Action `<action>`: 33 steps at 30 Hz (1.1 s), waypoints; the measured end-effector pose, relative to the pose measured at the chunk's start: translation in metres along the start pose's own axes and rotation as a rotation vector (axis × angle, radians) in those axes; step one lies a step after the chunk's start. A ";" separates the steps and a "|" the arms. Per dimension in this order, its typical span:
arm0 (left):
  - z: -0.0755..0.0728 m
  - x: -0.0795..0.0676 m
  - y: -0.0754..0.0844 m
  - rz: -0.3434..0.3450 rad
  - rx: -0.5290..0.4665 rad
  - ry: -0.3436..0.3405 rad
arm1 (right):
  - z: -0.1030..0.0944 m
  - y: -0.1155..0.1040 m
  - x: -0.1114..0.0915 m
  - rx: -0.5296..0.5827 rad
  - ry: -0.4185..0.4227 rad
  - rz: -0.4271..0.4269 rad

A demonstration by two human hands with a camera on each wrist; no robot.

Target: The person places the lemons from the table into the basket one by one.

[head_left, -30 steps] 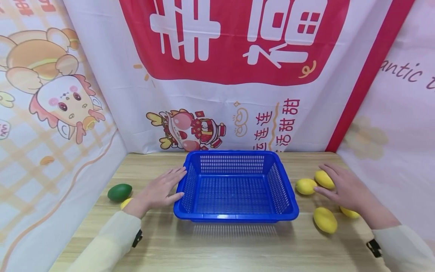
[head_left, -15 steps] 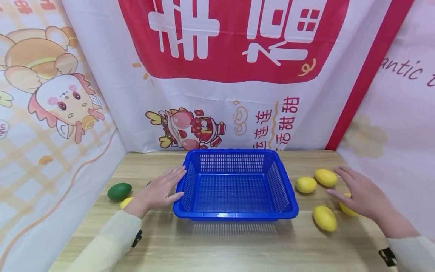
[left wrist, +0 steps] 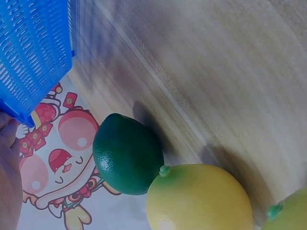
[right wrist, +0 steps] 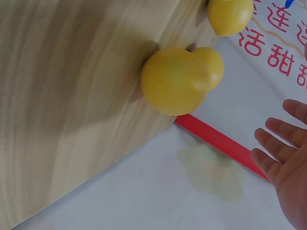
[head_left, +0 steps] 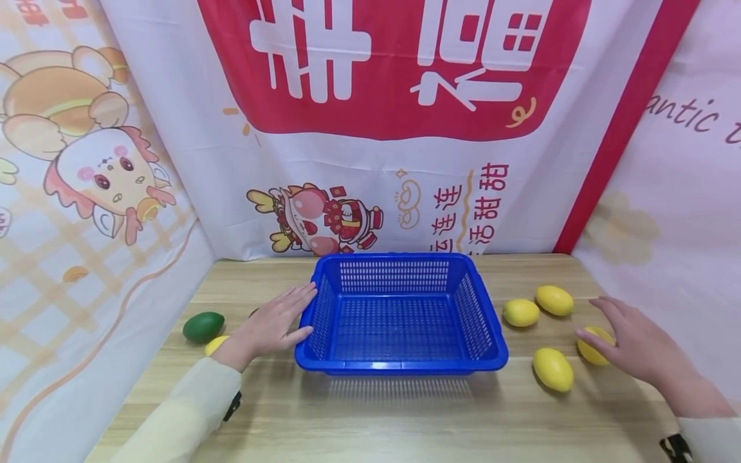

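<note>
My left hand (head_left: pixel 272 330) lies with extended fingers on the left rim of a blue plastic basket (head_left: pixel 399 366), which holds nothing. Over the right side of the table hovers my right hand (head_left: pixel 642 344), fingers spread and holding nothing; the right wrist view shows its fingers (right wrist: pixel 276 143) apart from everything. Beneath its thumb is a yellow lemon (head_left: pixel 592 352). More lemons lie nearby: one in front (head_left: pixel 553 370), one near the basket (head_left: pixel 520 313) and another behind (head_left: pixel 554 301). By the left forearm sit a dark green lemon-shaped fruit (head_left: pixel 204 327) and a partly hidden yellow lemon (head_left: pixel 215 346).
The wooden table (head_left: pixel 405 427) meets a printed cloth backdrop (head_left: pixel 382 154) right behind the basket. Cloth walls stand at the left (head_left: pixel 110 283) and right (head_left: pixel 683 244). In the left wrist view a yellow-green fruit (left wrist: pixel 290 213) is cut off at the edge.
My right hand has moved right, away from the two back lemons, uncovering them and part of the lemon below it. My left hand and the basket keep their places.
</note>
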State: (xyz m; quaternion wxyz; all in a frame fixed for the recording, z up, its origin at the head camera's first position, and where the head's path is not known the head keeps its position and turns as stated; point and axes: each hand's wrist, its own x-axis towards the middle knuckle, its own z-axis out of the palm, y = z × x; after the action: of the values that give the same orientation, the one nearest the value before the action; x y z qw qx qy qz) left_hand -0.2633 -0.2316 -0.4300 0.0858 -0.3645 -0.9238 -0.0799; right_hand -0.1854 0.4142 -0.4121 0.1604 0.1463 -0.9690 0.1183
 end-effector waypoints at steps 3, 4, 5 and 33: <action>0.001 0.001 0.000 0.007 -0.001 0.006 | 0.003 0.005 -0.003 -0.003 -0.054 0.040; 0.001 0.001 0.000 0.012 -0.003 0.011 | 0.005 0.006 -0.004 -0.001 -0.069 0.050; 0.001 0.001 0.000 0.014 -0.005 0.014 | 0.006 0.007 -0.004 0.003 -0.084 0.058; 0.002 -0.001 0.004 0.028 0.053 0.019 | 0.037 0.026 -0.010 -0.025 -0.193 0.141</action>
State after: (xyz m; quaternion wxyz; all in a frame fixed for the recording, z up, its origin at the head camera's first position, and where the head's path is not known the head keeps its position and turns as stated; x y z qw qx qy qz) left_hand -0.2601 -0.2286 -0.4314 0.1054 -0.3744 -0.9195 -0.0578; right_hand -0.1946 0.4306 -0.4548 0.0593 0.0864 -0.9892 0.1025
